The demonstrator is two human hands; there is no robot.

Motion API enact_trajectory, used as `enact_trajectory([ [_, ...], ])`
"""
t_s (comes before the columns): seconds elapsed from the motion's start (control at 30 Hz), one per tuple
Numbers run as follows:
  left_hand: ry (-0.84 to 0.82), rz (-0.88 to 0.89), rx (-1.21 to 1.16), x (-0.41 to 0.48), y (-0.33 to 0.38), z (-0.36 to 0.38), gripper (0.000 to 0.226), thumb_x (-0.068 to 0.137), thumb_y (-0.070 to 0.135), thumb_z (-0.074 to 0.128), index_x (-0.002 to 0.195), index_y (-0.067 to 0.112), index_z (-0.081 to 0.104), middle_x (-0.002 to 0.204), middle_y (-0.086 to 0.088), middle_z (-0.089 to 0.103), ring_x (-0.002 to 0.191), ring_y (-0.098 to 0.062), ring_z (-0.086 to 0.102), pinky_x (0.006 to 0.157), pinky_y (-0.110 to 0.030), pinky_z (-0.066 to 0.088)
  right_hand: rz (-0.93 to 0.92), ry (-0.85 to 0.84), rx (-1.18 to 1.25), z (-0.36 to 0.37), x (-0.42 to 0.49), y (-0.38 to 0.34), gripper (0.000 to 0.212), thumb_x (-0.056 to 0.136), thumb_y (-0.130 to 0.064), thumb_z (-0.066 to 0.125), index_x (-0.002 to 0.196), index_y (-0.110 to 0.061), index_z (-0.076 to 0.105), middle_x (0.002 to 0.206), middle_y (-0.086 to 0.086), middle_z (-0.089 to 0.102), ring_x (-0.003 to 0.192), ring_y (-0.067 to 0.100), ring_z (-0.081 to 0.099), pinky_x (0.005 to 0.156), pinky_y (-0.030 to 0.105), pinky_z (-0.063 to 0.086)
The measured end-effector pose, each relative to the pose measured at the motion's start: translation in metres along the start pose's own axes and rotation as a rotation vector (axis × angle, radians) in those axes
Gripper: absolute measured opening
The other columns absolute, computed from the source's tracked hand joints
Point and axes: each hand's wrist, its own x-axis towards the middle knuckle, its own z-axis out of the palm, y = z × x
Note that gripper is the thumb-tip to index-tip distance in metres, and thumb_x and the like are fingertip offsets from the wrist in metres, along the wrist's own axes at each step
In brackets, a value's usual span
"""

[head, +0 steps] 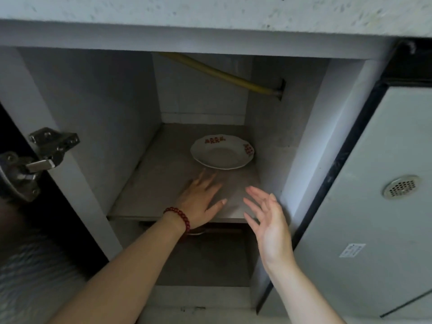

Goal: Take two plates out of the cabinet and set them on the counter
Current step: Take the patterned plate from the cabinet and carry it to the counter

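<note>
A white plate with red patterns on its rim lies at the back right of the grey cabinet shelf. It may be a stack; I cannot tell how many plates there are. My left hand, with a red bead bracelet on the wrist, is flat over the shelf, fingers spread, fingertips just short of the plate's near rim. My right hand hovers at the shelf's front right edge, palm turned left, fingers apart, holding nothing. The speckled counter's edge runs across the top of the view.
The cabinet door stands open at the left, its metal hinge showing. A yellow hose crosses the cabinet's upper back. A grey panel with a round vent stands at the right. A dim lower compartment lies beneath the shelf.
</note>
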Motion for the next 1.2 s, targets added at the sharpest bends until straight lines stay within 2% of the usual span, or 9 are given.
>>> enact_trajectory([
  [0.1,-0.009,0.011,0.022,0.015,0.004,0.002,0.065,0.089,0.059,0.024,0.146,0.029,0.019,0.158,-0.002,0.008,0.144,-0.024,0.001,0.115,-0.044,0.006,-0.013,-0.042,-0.005,-0.005,-0.004,0.0,0.04,0.09,-0.046,0.032,0.116,-0.031,0.058,0.129,-0.008,0.058,0.12,0.006,0.053,0.103,0.035,0.039],
  [0.2,-0.007,0.019,0.022,0.028,0.012,-0.001,0.063,0.091,0.057,0.027,0.146,0.029,0.018,0.159,-0.002,0.003,0.144,-0.027,-0.003,0.113,-0.043,0.002,-0.039,-0.055,-0.004,-0.007,-0.007,-0.002,0.048,0.081,-0.049,0.032,0.118,-0.031,0.057,0.131,-0.008,0.058,0.121,0.005,0.053,0.102,0.033,0.039],
  [0.47,-0.07,-0.054,0.057,0.047,0.013,-0.005,0.065,0.089,0.062,0.024,0.147,0.036,0.01,0.159,0.0,0.005,0.144,-0.026,-0.002,0.112,-0.047,0.002,-0.062,-0.055,-0.059,-0.009,-0.008,-0.013,0.058,0.082,-0.055,0.022,0.128,-0.034,0.05,0.139,-0.016,0.048,0.128,-0.007,0.04,0.111,0.028,0.027],
  [0.6,-0.092,-0.061,0.083,0.045,0.012,-0.003,0.065,0.089,0.062,0.022,0.147,0.035,0.009,0.158,0.0,0.005,0.144,-0.026,0.004,0.111,-0.051,0.007,-0.053,-0.06,-0.063,-0.007,-0.007,-0.017,0.061,0.08,-0.06,0.025,0.129,-0.034,0.05,0.139,-0.016,0.048,0.127,-0.006,0.041,0.113,0.031,0.027],
  [0.83,-0.086,-0.081,0.07,0.042,0.017,-0.007,0.065,0.088,0.063,0.024,0.146,0.039,0.007,0.158,-0.001,0.01,0.143,-0.027,0.007,0.112,-0.055,0.009,-0.056,-0.076,-0.07,-0.006,-0.01,-0.02,0.059,0.082,-0.056,0.022,0.129,-0.034,0.05,0.137,-0.018,0.05,0.127,-0.005,0.043,0.112,0.03,0.029],
  [1.07,-0.044,-0.073,0.028,0.026,0.022,-0.008,0.065,0.088,0.062,0.028,0.146,0.037,0.012,0.156,-0.003,0.019,0.141,-0.026,0.015,0.11,-0.044,0.012,-0.069,-0.086,-0.062,-0.005,-0.014,-0.022,0.055,0.089,-0.06,0.024,0.13,-0.032,0.049,0.137,-0.016,0.05,0.127,-0.003,0.043,0.112,0.032,0.029],
  [1.2,-0.041,-0.074,0.002,0.011,0.025,-0.006,0.065,0.088,0.062,0.028,0.145,0.037,0.013,0.155,-0.004,0.021,0.14,-0.027,0.015,0.111,-0.044,0.012,-0.069,-0.078,-0.049,-0.005,-0.018,-0.021,0.056,0.087,-0.058,0.023,0.129,-0.031,0.049,0.136,-0.016,0.051,0.127,-0.001,0.044,0.112,0.033,0.029],
])
